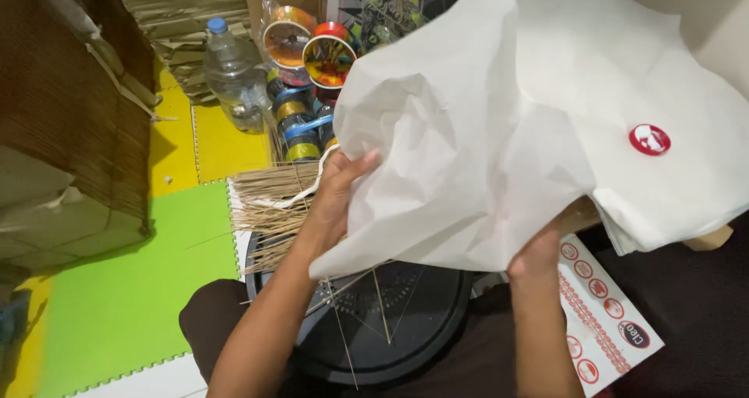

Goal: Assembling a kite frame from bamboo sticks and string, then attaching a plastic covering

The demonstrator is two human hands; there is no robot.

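A person seated on the floor lifts a large sheet of thin white paper [499, 125] in both hands, seen from a head-worn camera looking down. The left hand [335, 195] presses against the sheet's lower left edge, its fingers [360, 166] spread fairly wide and curled onto the crumpled paper, thumb side up. The right hand [538, 250] grips the sheet from beneath near its lower middle; most of it is hidden behind the paper, so how far its fingers are closed cannot be told, though the paper bunches where it holds. A round red sticker [649, 140] sits on the sheet's right half.

Below the raised paper, over the person's lap, lies a round black tray [406, 320] with a few thin bamboo sticks [367, 304] crossing it. Just left of the left hand, a bundle of similar pale sticks [269, 203] rests on the floor with a white string looped over it. Behind it stand several spools of thread [300, 125] in blue and yellow wrapping, two colourful reels [312, 51], and a clear plastic bottle [234, 78] with a blue cap. Green and yellow foam floor mats [133, 289] cover the floor at left; a white printed sheet with red round marks [605, 320] lies at right
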